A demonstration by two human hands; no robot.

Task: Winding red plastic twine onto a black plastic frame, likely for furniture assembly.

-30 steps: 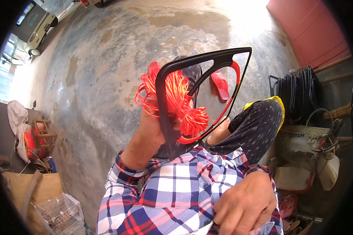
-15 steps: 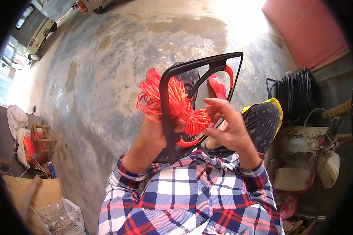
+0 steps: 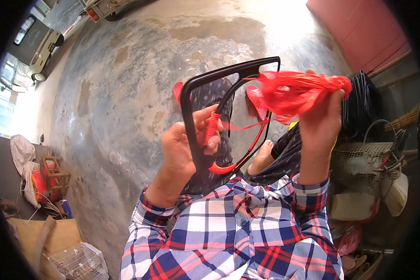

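Note:
My left hand [image 3: 177, 147] is closed around the left side of a black frame [image 3: 228, 71], which stands tilted above my lap. Inside the frame runs a curved black ring, and the fingers pinch its left part, where red cord winding [image 3: 211, 128] covers it in tight turns. More red wrapping [image 3: 221, 169] covers the ring's lower part. Raised to the right of the frame, my right hand [image 3: 318, 128] grips a loose hank of red cord [image 3: 298, 95], blurred by motion. A red strand stretches from the winding toward the hank.
Folded black items [image 3: 361, 100] stand at the right, with a wire mesh basket [image 3: 359, 161] nearer. A red slipper [image 3: 255, 99] and my bare foot [image 3: 264, 151] show beyond the frame. At left are a wooden stool [image 3: 56, 172] and a white wire cage [image 3: 77, 261]. A vehicle [image 3: 44, 53] stands far left.
My right hand has taken the red hank from beside my left hand and swung it up and right. The wound part of the ring now shows under my left fingers.

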